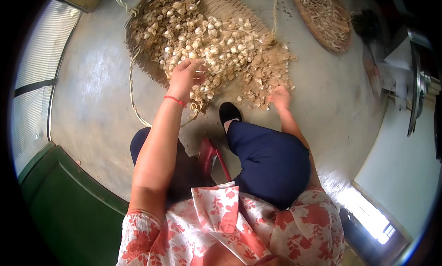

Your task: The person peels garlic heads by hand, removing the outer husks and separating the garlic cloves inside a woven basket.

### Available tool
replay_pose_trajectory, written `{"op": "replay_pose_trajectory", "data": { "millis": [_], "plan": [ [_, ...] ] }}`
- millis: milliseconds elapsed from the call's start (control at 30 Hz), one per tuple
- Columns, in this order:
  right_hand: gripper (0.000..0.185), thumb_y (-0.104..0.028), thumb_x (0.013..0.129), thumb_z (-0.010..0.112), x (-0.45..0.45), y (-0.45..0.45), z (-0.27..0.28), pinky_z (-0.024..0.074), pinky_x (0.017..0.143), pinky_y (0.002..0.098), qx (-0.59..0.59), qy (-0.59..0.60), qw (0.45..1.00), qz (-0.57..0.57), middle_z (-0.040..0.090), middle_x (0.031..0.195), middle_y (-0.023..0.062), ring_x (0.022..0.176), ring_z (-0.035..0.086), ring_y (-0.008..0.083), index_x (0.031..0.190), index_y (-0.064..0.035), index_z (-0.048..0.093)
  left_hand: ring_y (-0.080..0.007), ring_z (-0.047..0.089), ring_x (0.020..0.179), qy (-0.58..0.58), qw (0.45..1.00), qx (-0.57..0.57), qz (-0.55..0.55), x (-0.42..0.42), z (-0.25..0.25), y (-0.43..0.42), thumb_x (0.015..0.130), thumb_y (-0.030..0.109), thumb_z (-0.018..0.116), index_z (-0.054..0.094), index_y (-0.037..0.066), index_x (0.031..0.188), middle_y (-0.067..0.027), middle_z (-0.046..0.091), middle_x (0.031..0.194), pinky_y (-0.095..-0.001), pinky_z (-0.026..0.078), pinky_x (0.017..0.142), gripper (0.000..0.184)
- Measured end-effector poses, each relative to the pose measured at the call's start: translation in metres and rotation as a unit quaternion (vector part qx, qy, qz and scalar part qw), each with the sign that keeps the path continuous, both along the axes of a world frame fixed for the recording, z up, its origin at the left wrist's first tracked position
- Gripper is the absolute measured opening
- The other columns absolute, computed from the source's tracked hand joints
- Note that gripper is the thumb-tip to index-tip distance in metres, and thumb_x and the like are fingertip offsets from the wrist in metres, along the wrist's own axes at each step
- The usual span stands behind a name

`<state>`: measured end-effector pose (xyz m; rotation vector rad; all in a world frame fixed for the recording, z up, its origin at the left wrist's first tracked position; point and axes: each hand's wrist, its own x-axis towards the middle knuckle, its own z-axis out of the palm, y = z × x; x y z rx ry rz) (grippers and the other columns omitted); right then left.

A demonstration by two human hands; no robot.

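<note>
A wide woven basket [230, 6] at the top centre bears a heap of whitish bulbs, like garlic [214, 49], with brown dry skins [269, 66] spilling over its near right side. My left hand [186, 75], with a red string round the wrist, is over the near left part of the heap. Its fingers are curled, and a pale bulb shows at the fingertips. My right hand [280, 98] is at the near right edge of the loose skins. Its fingers are bent together at the skins, and what they hold is too small to make out.
An oval basket [311, 24] of dry pale strips lies at the upper right. A twisted rope [133, 93] loops along the left of the heap. My shoe [229, 112] is just below it. A green panel [69, 211] stands at lower left, metal items [416, 82] at right.
</note>
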<state>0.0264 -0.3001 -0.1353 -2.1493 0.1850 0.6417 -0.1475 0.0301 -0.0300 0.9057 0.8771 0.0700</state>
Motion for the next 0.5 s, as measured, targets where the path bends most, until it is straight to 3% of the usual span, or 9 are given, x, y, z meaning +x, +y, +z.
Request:
{"op": "replay_pose_trajectory", "data": {
  "millis": [167,267,400,433,467,500],
  "plan": [
    [0.012,0.002,0.086,0.054,-0.01,0.01,0.0,0.057,0.056,0.0321,0.058,0.084,0.994,-0.043,0.062,0.086,0.0131,0.065,0.066,0.0223,0.097,0.0037,0.059,-0.0143,0.059,0.072,0.002,1.0,0.002,-0.004,-0.002,0.001,0.0,0.094,0.017,0.048,0.056,0.002,0.109,-0.007,0.062,0.094,-0.0304,0.051,0.069,0.023],
    [0.02,0.003,0.088,0.052,-0.013,0.017,0.003,0.057,0.069,0.0351,0.097,0.151,0.983,-0.023,0.064,0.096,0.0157,0.087,0.066,0.0286,0.107,0.0038,0.058,-0.0142,0.059,0.072,-0.001,1.0,0.006,-0.007,-0.004,-0.002,0.004,0.094,0.018,0.048,0.056,0.002,0.109,-0.008,0.063,0.096,-0.03,0.051,0.069,0.024],
    [0.024,0.002,0.086,0.054,-0.008,0.028,0.027,0.0554,0.073,0.0357,0.146,0.169,0.974,-0.023,0.064,0.103,0.0152,0.091,0.064,0.0302,0.109,-0.0004,0.059,-0.0139,0.059,0.072,-0.008,1.0,-0.005,0.001,-0.005,-0.002,0.005,0.093,0.018,0.049,0.056,0.001,0.11,-0.0089,0.063,0.095,-0.0293,0.051,0.069,0.025],
    [0.022,0.002,0.084,0.053,-0.005,0.029,0.03,0.0551,0.072,0.0354,-0.009,-0.083,0.985,0.152,0.064,0.105,0.0154,0.089,0.064,0.0296,0.105,-0.0017,0.06,-0.0146,0.058,0.072,-0.009,1.0,-0.005,0.004,-0.007,-0.003,0.005,0.093,0.017,0.048,0.057,0.001,0.11,-0.0085,0.063,0.095,-0.0292,0.051,0.069,0.025],
    [0.021,0.002,0.083,0.052,-0.006,0.032,0.031,0.0549,0.07,0.0352,-0.159,-0.329,0.878,0.309,0.063,0.106,0.0155,0.086,0.065,0.0291,0.101,-0.0029,0.061,-0.0153,0.058,0.072,-0.011,1.0,-0.006,0.007,-0.007,-0.003,0.005,0.093,0.016,0.048,0.057,0.0,0.109,-0.0082,0.063,0.095,-0.029,0.051,0.069,0.025],
    [0.021,-0.003,0.082,0.052,-0.015,0.042,0.042,0.0531,0.072,0.036,-0.184,-0.235,0.884,0.36,0.06,0.111,0.0165,0.085,0.064,0.029,0.101,-0.0051,0.06,-0.0155,0.058,0.071,-0.009,1.0,-0.003,0.01,-0.008,-0.004,0.005,0.093,0.016,0.047,0.057,0.0,0.109,-0.0084,0.063,0.094,-0.0291,0.051,0.068,0.024]
  ]
}}
